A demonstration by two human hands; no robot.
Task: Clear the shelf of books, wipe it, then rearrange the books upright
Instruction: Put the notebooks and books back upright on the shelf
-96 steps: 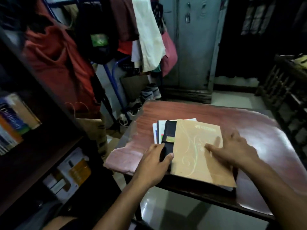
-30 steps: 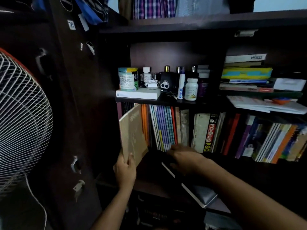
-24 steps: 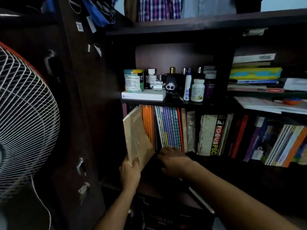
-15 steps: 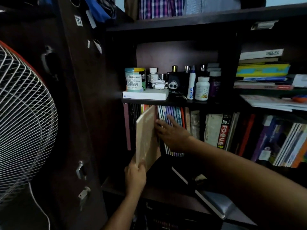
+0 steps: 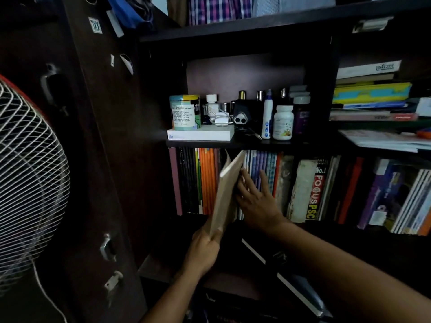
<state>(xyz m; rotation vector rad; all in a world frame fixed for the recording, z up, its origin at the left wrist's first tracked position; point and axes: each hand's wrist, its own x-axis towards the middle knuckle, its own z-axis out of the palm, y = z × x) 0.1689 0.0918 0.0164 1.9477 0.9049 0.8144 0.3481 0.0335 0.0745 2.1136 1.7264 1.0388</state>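
Observation:
A tan book (image 5: 225, 194) stands nearly upright, its top tipped into a gap in the row of upright books (image 5: 300, 190) on the dark shelf (image 5: 363, 226). My left hand (image 5: 205, 248) grips the tan book's lower corner. My right hand (image 5: 255, 199) has its fingers spread flat against the purple and blue spines just right of the gap, touching the tan book's right face. Orange spines (image 5: 208, 180) stand just left of the gap.
Bottles, a tin (image 5: 184, 112) and a white box (image 5: 200, 135) fill the shelf above. Stacked flat books (image 5: 370, 94) lie at the upper right. A white fan (image 5: 25, 183) stands at the left. A dark book (image 5: 282, 271) lies on the ledge below.
The tan book has turned from slanted to nearly upright and moved further into the gap. My right hand rose from the shelf floor to press on the spines beside it.

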